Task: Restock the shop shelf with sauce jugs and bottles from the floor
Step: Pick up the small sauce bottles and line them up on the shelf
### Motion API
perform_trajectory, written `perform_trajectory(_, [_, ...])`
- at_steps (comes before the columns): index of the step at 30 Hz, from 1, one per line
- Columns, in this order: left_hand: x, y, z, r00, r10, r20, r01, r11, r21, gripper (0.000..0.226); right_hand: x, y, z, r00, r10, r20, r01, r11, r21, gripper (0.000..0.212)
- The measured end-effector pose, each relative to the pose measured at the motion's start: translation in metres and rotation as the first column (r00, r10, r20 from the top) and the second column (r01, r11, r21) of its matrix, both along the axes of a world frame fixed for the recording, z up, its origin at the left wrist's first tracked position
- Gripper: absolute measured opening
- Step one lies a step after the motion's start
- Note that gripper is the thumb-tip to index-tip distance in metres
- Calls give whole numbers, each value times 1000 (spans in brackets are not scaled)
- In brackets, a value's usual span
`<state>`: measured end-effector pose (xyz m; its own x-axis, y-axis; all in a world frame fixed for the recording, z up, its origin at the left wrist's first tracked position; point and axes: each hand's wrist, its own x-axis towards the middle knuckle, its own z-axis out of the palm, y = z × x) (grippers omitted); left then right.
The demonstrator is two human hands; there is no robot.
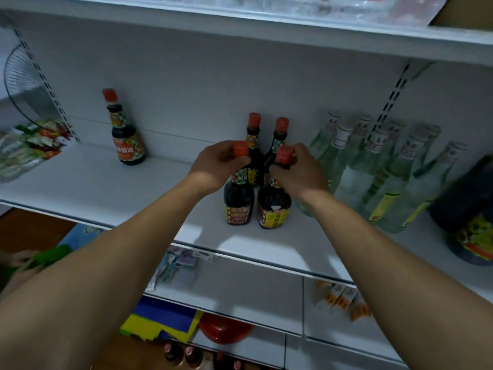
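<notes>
Two dark sauce bottles with red caps stand side by side on the white shelf [112, 188]. My left hand [213, 164] grips the neck of the left sauce bottle [238, 201]. My right hand [298, 172] grips the neck of the right sauce bottle [273, 206]. Directly behind them stand two more sauce bottles [253, 134] of the same kind. A single sauce bottle [128, 140] stands apart at the back left. Red caps of further bottles [186, 352] show on the floor below.
Several clear glass bottles [373, 169] crowd the shelf right of my hands, and a large dark jug [469, 209] stands at the far right. Snack packets [29, 148] and a wire fan guard [26, 84] sit far left. Lower shelves hold small packets; a red object lies below.
</notes>
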<state>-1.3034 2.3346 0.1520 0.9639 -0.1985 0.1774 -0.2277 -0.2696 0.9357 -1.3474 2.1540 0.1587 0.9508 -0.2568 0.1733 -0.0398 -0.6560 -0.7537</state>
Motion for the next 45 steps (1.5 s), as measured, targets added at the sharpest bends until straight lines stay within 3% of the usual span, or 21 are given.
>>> perform_trajectory(4, [4,0,-12,997,-77,-10,78,988,130,45,-1,-6,-30,979,40,-201,-65,991,-118,37])
perform_trajectory(6, [5,4,-28,992,-112,-49,121,962,246,50,-1,-7,-37,979,8,-204,-41,987,-158,42])
perform_trajectory(13, [26,7,-49,994,-64,-89,87,954,286,53,11,-5,-43,970,-38,-241,-3,986,-166,47])
perform_trajectory(25, [41,1,-56,997,-74,15,69,977,200,33,36,4,-54,970,-141,-196,116,984,-138,52])
perform_trajectory(45, [54,-3,-63,998,-56,16,53,990,127,42,49,7,-57,966,-193,-174,177,979,-105,56])
